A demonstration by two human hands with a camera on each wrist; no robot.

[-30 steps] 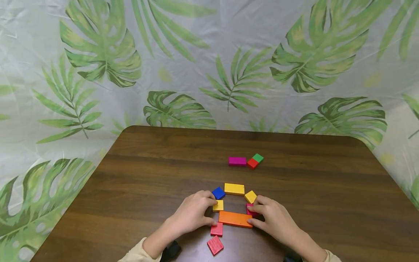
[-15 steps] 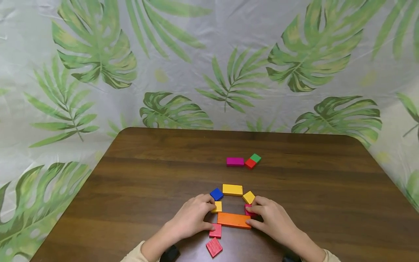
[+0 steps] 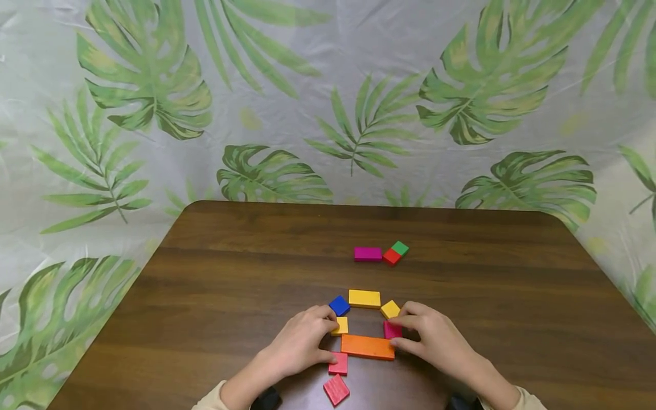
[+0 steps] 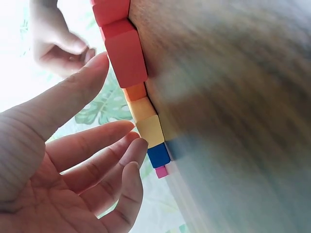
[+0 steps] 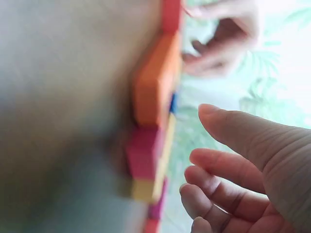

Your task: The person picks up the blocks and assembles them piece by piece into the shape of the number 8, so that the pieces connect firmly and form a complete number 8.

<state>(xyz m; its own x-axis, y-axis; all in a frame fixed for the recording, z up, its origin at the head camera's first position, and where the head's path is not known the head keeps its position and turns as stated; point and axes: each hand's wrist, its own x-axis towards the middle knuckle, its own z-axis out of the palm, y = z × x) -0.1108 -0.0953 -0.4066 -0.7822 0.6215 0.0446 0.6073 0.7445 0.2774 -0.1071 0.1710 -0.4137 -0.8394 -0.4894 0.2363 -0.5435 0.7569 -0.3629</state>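
My left hand [image 3: 302,343] lies along the left of a block outline, its thumb touching the upper pinkish-red square block [image 3: 338,364] and its fingertips at a small yellow block [image 3: 340,326]. Its fingers look relaxed in the left wrist view. My right hand [image 3: 437,340] hovers at the other side, fingers loosely bent and holding nothing. Below its fingertips are a dark pink block [image 3: 392,330] and the right end of a long orange block [image 3: 367,347]. In the right wrist view, a gap shows between the thumb [image 5: 233,127] and the blocks.
A blue block [image 3: 339,306], a yellow rectangular block [image 3: 364,299] and a tilted yellow block [image 3: 390,309] form the outline's far side. Another red block [image 3: 336,390] lies nearer me. Farther off are a magenta block [image 3: 368,254], a red block [image 3: 392,257] and a green block [image 3: 400,248].
My right hand has drawn back slightly to the right, off the orange and dark pink blocks, which show more now. The left hand stays nearly in place.
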